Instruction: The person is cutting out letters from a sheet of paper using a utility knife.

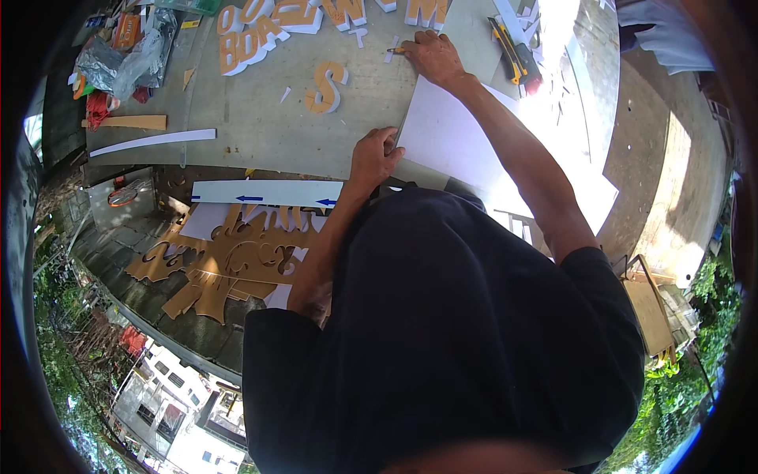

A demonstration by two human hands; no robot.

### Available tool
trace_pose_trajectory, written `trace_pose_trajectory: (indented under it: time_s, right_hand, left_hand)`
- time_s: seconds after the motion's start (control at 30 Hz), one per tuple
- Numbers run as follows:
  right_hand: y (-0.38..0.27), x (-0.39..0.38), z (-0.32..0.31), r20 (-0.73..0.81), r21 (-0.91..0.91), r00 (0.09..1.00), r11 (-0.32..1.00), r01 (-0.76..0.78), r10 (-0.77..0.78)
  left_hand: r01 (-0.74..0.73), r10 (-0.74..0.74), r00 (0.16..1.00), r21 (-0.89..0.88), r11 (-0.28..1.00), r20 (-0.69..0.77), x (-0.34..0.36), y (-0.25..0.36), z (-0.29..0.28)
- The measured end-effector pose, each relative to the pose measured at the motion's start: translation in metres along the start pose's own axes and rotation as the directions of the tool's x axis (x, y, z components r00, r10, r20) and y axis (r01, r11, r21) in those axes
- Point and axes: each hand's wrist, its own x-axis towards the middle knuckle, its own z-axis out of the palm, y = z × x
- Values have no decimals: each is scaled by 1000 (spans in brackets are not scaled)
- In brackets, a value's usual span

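Note:
My right hand (pixel 434 59) is near the top of the work table, closed on a short, thin pencil-like tool (pixel 398 50) beside small white scraps. My right forearm crosses a large white sheet (pixel 454 134). My left hand (pixel 377 158) grips that sheet's left edge with curled fingers; whether anything else is under them is unclear. An orange-faced foam cut-out letter (pixel 328 85) lies left of my hands, and several more (pixel 249 47) stand along the top. A yellow-and-black utility knife (pixel 509 49) lies to the right of my right hand.
Plastic bags and coloured items (pixel 118 67) pile at the table's upper left, with loose strips (pixel 152 141) nearby. Brown cut board offcuts (pixel 213 261) lie below the table (pixel 260 142) at left. A wooden panel (pixel 643 312) stands at lower right, and light fabric (pixel 655 35) hangs at top right.

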Motion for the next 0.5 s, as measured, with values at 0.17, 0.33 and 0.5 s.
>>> trace_pose_trajectory:
  time_s: [0.17,0.33,0.5]
  right_hand:
    - [0,-16,8,-186,75,982,996,43,-28]
    - [17,-71,-19,-315,331,927,939,-94,204]
    - [74,-143,-51,-276,465,791,796,-388,547]
  left_hand:
    - [10,-9,1000,96,995,-11,1,4,6]
    - [43,-38,998,105,994,-53,3,5,10]
    - [-11,25,996,159,987,-84,9,10,17]
